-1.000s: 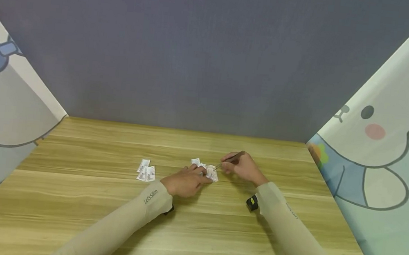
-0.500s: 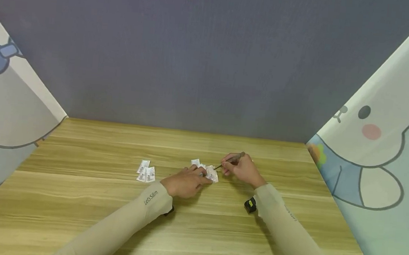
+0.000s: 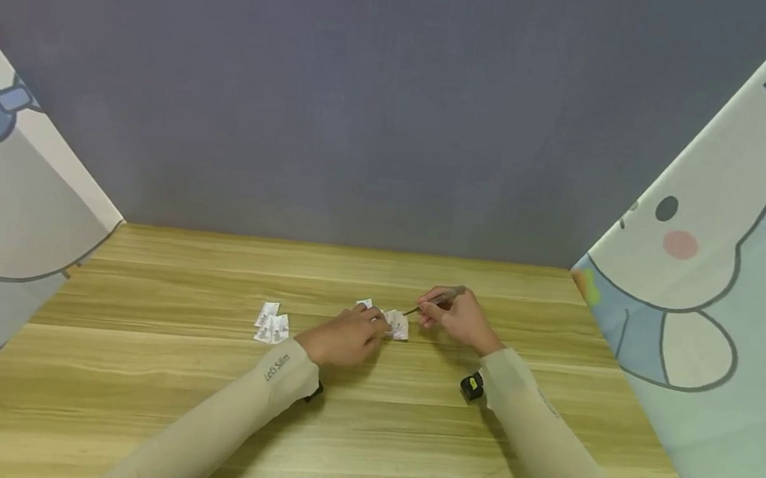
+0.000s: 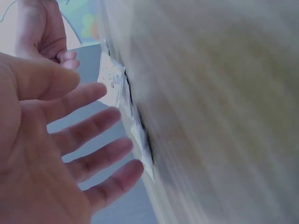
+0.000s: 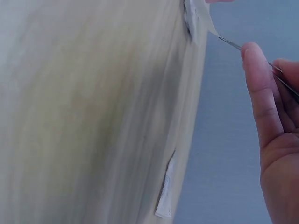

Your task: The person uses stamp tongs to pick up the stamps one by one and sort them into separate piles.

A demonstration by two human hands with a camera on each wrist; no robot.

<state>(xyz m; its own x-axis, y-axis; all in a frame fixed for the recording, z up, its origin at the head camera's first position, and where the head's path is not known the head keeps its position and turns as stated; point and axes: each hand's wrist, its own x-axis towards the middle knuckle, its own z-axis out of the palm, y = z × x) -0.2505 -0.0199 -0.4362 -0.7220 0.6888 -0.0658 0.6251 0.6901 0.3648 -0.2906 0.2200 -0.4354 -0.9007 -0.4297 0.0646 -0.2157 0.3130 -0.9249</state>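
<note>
My right hand (image 3: pixel 458 322) pinches a pair of dark tweezers (image 3: pixel 445 297) between thumb and fingers. In the right wrist view, the tweezers' tip (image 5: pixel 224 40) meets the raised corner of a thin pale sheet (image 5: pixel 206 19). That sheet belongs to a small white printed paper piece (image 3: pixel 397 327) on the wooden table. My left hand (image 3: pixel 344 340) lies over the near side of several such pieces, partly hiding them. Its fingers (image 4: pixel 88 130) are spread and fairly straight in the left wrist view, with the fingertips right at the row of papers (image 4: pixel 135 123).
Several more white printed pieces (image 3: pixel 272 324) lie in an overlapping group on the table (image 3: pixel 155 371) to the left. A grey wall (image 3: pixel 367 114) stands at the table's back edge. Cartoon-printed panels (image 3: pixel 694 246) border both sides.
The tweezers have moved slightly up and right, and the paper's corner at their tip now stands raised. My left fingers have drawn back slightly to the left, uncovering a bit more of that piece.
</note>
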